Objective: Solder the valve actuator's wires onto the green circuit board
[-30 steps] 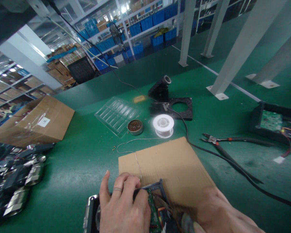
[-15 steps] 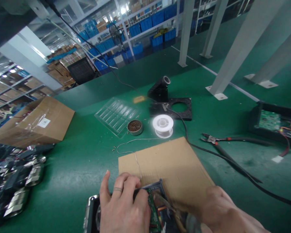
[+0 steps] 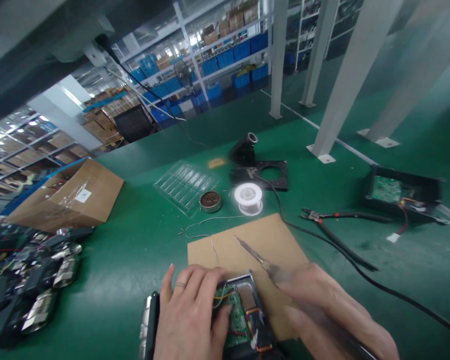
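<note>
Clock centred on the spool [image 3: 248, 198].

Item: unit [image 3: 261, 327]. At 6 o'clock, on the near part of the card sheet [image 3: 273, 240]; open at the top, showing a green circuit board [image 3: 237, 320] and coloured wires.

Item: your left hand [image 3: 191, 310], ringed. At 7 o'clock; grasping the unit, fingers laid across it, thumb down beside the circuit board.

Item: your right hand [image 3: 330, 305], blurred. Between 4 and 5 o'clock; closed around the handle of the iron [image 3: 255, 254]. The iron points to 10 o'clock, its tip over the card sheet, clear of the unit; whether the tip touches the sheet, you cannot tell.

Item: solder wire [image 3: 214, 248]. Runs from the spool towards 9 o'clock, curls, then crosses the sheet towards your left fingertips.

Item: tin [image 3: 211, 207] of small brown bits. At 9 o'clock, near the spool; clear tray [image 3: 185, 186] just beyond.

Item: black stand [image 3: 243, 156]. At 12 o'clock.

Item: pliers [image 3: 317, 216], handles spread. Just past 3 o'clock.

Item: black case [image 3: 378, 205], board inside. At 3 o'clock, beyond the pliers.

Item: carton [image 3: 93, 200]. At 9 o'clock, far out; heap of parts [image 3: 41, 280] nearer 8.
</note>
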Available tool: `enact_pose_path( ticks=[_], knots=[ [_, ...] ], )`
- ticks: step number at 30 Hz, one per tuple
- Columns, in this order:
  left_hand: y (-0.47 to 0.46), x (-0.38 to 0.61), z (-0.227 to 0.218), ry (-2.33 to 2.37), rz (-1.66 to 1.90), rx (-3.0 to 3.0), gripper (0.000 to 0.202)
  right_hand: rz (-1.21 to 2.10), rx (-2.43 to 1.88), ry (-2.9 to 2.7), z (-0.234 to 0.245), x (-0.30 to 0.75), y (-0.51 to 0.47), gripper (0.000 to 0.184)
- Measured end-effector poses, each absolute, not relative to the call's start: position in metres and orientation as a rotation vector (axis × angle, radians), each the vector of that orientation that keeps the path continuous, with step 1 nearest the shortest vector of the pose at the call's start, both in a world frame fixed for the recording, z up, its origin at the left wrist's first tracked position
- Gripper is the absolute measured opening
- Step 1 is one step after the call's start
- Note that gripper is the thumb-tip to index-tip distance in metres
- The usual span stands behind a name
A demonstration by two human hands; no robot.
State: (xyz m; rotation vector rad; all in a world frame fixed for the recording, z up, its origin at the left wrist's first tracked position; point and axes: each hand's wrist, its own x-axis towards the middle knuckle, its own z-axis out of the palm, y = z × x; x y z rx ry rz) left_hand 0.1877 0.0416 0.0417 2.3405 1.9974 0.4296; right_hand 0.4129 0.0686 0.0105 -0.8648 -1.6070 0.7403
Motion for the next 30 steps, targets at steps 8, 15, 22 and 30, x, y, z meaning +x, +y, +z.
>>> enact_pose_path(
  ticks=[8, 15, 22, 30],
  knots=[
    [0.031, 0.197, 0.034, 2.128, 0.706, 2.238, 0.029, 0.540, -0.862, -1.520, 0.005, 0.393, 0.065, 0.029],
    [0.034, 0.202, 0.030, 2.145, 0.706, 2.303, 0.016, 0.479, -0.837, -1.662, -0.003, 0.391, 0.070, 0.031],
    [0.034, 0.201, 0.030, 2.115, 0.714, 2.200, 0.013, 0.474, -0.858, -1.806, -0.004, 0.389, 0.075, 0.015],
    [0.034, 0.203, 0.030, 2.090, 0.762, 2.143, 0.017, 0.445, -0.842, -1.867, -0.005, 0.390, 0.077, 0.016]
  ],
)
